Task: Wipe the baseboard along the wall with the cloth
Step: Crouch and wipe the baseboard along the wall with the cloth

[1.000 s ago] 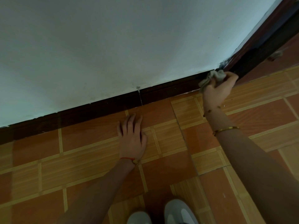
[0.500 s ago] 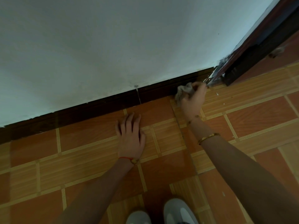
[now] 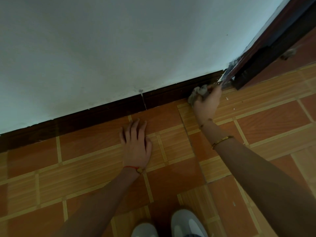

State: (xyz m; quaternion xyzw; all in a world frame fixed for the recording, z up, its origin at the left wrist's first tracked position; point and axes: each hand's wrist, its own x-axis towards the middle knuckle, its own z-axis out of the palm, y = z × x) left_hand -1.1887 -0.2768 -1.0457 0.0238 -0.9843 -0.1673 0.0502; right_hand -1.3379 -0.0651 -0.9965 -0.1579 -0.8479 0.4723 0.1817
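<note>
I am pressing the crumpled grey cloth (image 3: 199, 94) in my right hand (image 3: 206, 104) against the dark baseboard (image 3: 119, 108) near the door frame (image 3: 266, 47), seemingly touching it. My left hand (image 3: 136, 144) is lying flat on the tiled floor (image 3: 85, 159).

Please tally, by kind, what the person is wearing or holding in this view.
Cloth, bunched in the right hand: 1
Wrist bands, red cord on the left hand's wrist, gold bangle and thin chain on the right: 3
Pale shoes: 2
Total: 6
</note>
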